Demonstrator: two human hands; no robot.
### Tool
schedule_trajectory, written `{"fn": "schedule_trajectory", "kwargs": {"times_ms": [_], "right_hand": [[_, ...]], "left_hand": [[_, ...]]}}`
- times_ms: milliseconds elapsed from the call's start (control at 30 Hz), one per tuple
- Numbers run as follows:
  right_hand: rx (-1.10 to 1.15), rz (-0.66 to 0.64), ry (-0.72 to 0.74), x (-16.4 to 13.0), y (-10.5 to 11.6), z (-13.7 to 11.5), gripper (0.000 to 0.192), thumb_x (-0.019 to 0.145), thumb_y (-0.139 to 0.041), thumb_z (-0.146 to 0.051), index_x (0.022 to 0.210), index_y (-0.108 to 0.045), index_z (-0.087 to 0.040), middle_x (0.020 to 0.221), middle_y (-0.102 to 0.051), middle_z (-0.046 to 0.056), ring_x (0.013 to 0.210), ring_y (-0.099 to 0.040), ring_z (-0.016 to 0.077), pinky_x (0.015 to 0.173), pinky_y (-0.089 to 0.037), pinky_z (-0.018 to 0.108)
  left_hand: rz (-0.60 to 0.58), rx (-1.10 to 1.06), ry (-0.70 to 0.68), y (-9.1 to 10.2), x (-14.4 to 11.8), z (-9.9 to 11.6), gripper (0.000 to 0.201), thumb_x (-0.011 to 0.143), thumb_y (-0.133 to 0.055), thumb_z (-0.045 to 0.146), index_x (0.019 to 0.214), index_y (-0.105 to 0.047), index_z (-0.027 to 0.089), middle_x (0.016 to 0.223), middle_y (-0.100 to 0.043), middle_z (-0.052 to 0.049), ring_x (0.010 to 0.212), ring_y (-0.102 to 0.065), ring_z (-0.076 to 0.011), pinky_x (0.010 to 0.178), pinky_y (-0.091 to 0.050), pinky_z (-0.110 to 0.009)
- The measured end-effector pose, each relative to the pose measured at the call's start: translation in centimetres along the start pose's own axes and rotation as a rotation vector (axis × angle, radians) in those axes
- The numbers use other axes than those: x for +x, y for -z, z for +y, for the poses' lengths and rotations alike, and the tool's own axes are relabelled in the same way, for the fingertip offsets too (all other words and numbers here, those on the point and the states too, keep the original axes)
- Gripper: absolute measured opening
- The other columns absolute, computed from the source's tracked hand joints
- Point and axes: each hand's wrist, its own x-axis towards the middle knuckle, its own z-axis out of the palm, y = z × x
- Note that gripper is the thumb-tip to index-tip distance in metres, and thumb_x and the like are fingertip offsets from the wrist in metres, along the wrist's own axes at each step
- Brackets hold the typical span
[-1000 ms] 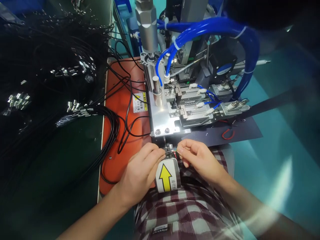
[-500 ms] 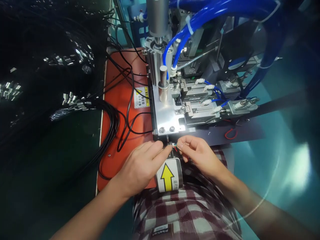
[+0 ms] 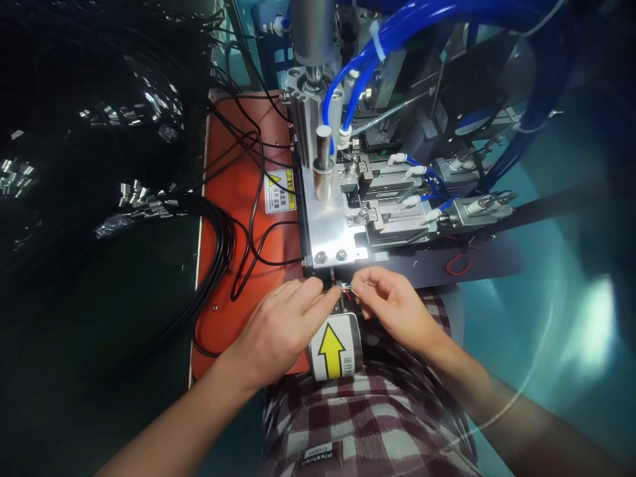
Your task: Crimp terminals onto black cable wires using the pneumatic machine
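Red strand [image 3: 348,296] + a few paler coloured wires [image 3: 346,287], v. short run in the gap btwn both hands, just below the front edge of the metal plate [image 3: 334,228]. Wires' long axis approx. crosswise, L to R in view, free-end side toward R hand [image 3: 390,301]; red one slants off down & to the R, out of line w/ the others. R hand: thumb + index tips together, pinched on the wires, other fingers curled under. L hand [image 3: 283,324]: thumb stretched out to the wires' L end, fingers bent behind it — can't tell if they're clamped on anything, contact pt hidden. Directly below: white label [image 3: 334,348] w/ yellow arrow, pointing up-view, away from person. Orange-red panel [image 3: 271,285] L of the machine, black cable bundle [image 3: 221,255] curving over its L edge. Blue tubes [image 3: 380,63] up top; red wire loop [image 3: 458,264] on dark sheet [image 3: 497,264], R side — well apart from hands.
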Motion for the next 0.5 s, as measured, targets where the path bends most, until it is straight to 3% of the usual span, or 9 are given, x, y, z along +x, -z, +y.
{"fn": "schedule_trajectory", "kwargs": {"times_ms": [500], "right_hand": [[-0.055, 0.058, 0.091, -0.37, -0.25, 0.57, 0.017, 0.089, -0.053, -0.031, 0.078, -0.053, -0.019, 0.064, -0.049, -0.003, 0.055, -0.045, 0.0115, 0.052, -0.038, 0.024]], "left_hand": [[0.016, -0.002, 0.015, 0.15, 0.14, 0.16, 0.026, 0.093, -0.04, 0.009, 0.111, -0.059, 0.008, 0.078, -0.057, -0.008, 0.068, -0.054, -0.0168, 0.058, -0.047, -0.027]]}}
